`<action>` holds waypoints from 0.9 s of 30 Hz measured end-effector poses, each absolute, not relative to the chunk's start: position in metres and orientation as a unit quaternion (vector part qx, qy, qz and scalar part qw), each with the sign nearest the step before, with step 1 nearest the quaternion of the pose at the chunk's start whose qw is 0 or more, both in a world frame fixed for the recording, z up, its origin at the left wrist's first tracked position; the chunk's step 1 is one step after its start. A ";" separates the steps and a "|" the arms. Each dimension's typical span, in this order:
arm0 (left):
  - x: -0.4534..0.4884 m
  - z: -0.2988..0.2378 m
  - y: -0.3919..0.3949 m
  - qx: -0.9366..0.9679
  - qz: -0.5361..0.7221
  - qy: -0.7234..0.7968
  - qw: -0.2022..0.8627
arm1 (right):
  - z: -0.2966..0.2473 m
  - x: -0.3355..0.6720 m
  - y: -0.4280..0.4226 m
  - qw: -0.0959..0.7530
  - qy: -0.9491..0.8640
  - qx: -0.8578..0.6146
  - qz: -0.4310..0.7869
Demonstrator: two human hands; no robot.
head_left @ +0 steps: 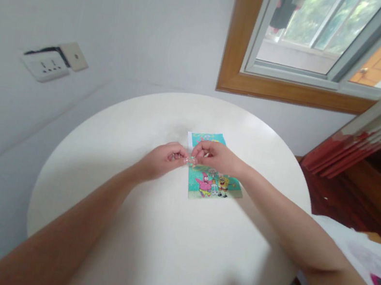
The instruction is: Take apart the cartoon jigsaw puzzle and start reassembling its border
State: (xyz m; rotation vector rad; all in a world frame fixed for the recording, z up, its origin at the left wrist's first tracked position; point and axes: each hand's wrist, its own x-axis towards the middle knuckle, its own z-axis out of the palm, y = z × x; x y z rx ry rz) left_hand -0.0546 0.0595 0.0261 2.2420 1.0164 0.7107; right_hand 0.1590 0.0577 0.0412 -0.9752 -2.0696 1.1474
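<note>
Where both forearms reach in over the round white bench [156, 254], the left hand [162, 158] and right hand [216, 156] meet fingertip to fingertip, fingers curled narrow. Between them they pinch a small clear piece [190, 160], possibly a bit of wrapper; it is too small to tell. It hangs just above the cartoon picture card [213, 184], which lies flat mid-bench. Beyond are a wall socket [46, 66] and a window [304, 40].

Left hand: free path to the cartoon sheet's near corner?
Probably yes: the left hand sits right beside the cartoon sheet, nothing between them, though its fingers are pinching a small clear piece with the right hand.
</note>
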 end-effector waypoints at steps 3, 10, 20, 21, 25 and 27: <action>-0.037 0.021 0.047 0.827 0.309 0.356 0.307 | 0.050 0.181 0.049 0.289 -0.766 -0.373 0.436; -0.011 0.011 0.015 0.916 0.257 0.269 0.149 | 0.033 0.228 0.037 0.309 -0.706 -0.475 0.425; -0.002 -0.008 0.007 0.952 0.154 0.256 0.062 | 0.002 0.232 0.036 0.308 -0.705 -0.521 0.370; -0.002 -0.008 0.007 0.953 0.152 0.256 0.059 | 0.002 0.232 0.036 0.305 -0.703 -0.525 0.370; -0.002 -0.008 0.007 0.954 0.141 0.258 0.053 | 0.004 0.231 0.033 0.297 -0.701 -0.529 0.376; -0.002 -0.008 0.007 0.954 0.136 0.260 0.053 | 0.004 0.230 0.032 0.296 -0.701 -0.527 0.377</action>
